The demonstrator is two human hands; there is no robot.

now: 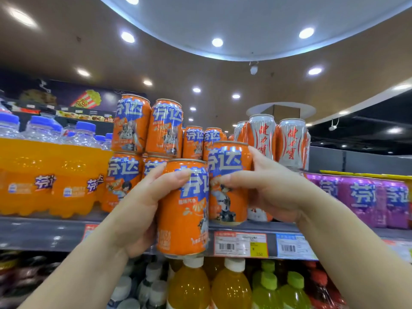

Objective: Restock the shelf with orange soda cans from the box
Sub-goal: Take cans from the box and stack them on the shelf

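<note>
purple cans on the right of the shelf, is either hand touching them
No, the purple cans stand untouched: the left hand and the right hand each grip an orange can.

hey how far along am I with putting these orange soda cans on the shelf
Done: stacked orange printed cans already sit on the grey metal shelf. In hand: your left hand grips one orange can before the shelf edge; your right hand holds another on the shelf. The box is out of view, so what's left is unknown.
</note>
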